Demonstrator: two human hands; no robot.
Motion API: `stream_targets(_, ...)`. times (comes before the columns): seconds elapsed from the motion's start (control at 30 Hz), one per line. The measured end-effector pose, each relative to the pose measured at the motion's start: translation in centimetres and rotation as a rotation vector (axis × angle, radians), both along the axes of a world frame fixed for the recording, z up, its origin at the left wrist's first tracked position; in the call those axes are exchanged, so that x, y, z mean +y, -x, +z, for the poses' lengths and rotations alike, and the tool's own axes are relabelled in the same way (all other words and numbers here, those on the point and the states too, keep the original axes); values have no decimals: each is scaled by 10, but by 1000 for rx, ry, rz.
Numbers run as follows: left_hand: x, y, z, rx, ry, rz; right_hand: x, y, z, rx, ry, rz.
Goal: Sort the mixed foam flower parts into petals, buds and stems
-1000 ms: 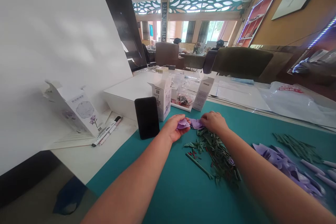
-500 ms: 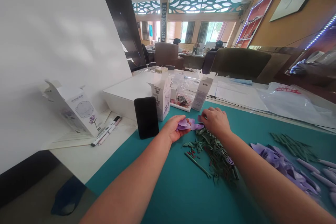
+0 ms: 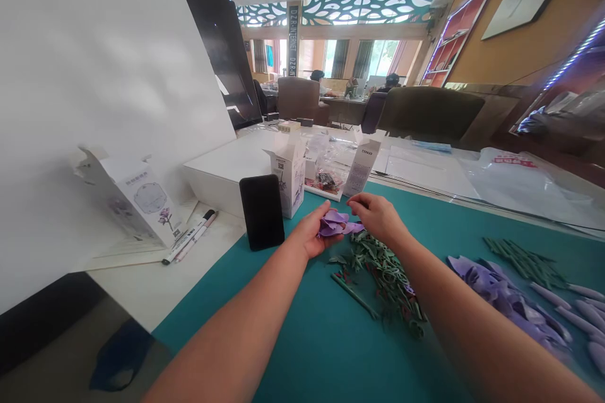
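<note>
Several thin purple petal pieces [image 3: 334, 223] lie in my left hand [image 3: 312, 230], its fingers curled under them and the thumb along the top edge. Just to the right, slightly above the petals, my right hand [image 3: 382, 215] has thumb and fingers pinched together; whatever is between the fingertips, if anything, is too small to make out. Below the right hand sits a loose pile of green leaf pieces [image 3: 378, 261] with small red and purple bits. A green stem [image 3: 354, 294] lies at the pile's left side.
Right of my forearm are a heap of purple petals [image 3: 505, 296], green stems [image 3: 524, 259] and long lilac pieces [image 3: 586, 315]. A black phone [image 3: 262, 212] stands left, beside open white boxes [image 3: 289, 176]. Markers [image 3: 191, 238] lie farther left. People sit in the background.
My right hand has moved up and left, from the petals' right end to above them. The petals in my left hand have shifted slightly. The view has moved a little.
</note>
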State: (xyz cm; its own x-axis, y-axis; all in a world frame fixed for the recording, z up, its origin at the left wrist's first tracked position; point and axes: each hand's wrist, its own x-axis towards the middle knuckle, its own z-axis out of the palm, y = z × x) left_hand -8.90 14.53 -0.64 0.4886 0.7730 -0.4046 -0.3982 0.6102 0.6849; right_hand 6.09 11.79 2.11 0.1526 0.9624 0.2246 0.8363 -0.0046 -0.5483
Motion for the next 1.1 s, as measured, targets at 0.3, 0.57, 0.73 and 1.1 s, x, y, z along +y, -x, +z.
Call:
stream_targets(0.3, 5, 4, -3, 5, -22, 88, 8, -13, -30, -379, 172, 44)
stream_targets(0.57, 8, 7, -4, -14, -43, 123, 2, 7, -30, -606, 183, 47)
stream_targets(0.73, 7, 8, -4, -16, -53, 126, -2, 12, -34, -720, 114, 53)
stream_targets(1.1, 2, 3, -2, 48, -63, 43, -9, 4, 0, 207, -141, -41)
